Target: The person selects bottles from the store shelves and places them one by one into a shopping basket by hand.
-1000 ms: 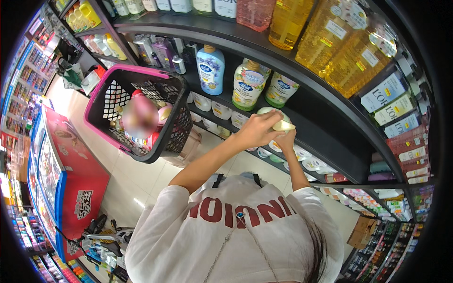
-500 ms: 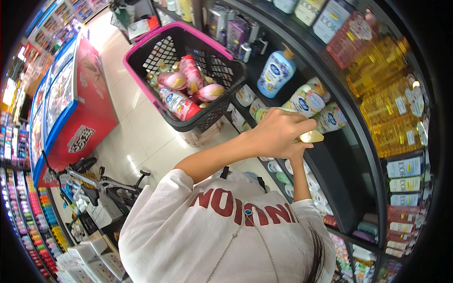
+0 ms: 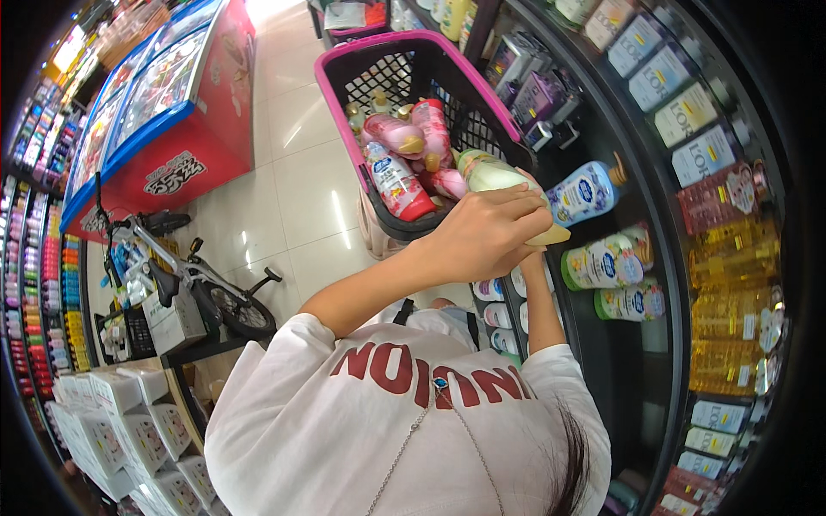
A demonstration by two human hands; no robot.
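My left hand (image 3: 486,228) is closed around a pale green bottle (image 3: 495,175) with a gold cap. The bottle lies tilted over the near right rim of a black basket (image 3: 411,230) with a pink edge. My right hand (image 3: 533,262) is just behind and below the left one, its fingers hidden. Inside the basket are several pink bottles (image 3: 397,135) and a red-capped white bottle (image 3: 399,184). A blue pump bottle (image 3: 585,193) stands on the shelf to the right of my hands, with white-and-green bottles (image 3: 602,261) lying nearby.
Dark shelving (image 3: 594,361) with packaged bottles runs along my right. A red freezer (image 3: 211,129) with a blue rim stands at the far left. A bicycle (image 3: 206,284) and stacked white boxes (image 3: 129,421) are on the left. Yellow bottles (image 3: 727,322) line the right shelf.
The pale green bottle has moved from beside the shelf to over the basket's rim in my left hand. The view has turned, shifting basket and shelf goods across the picture.
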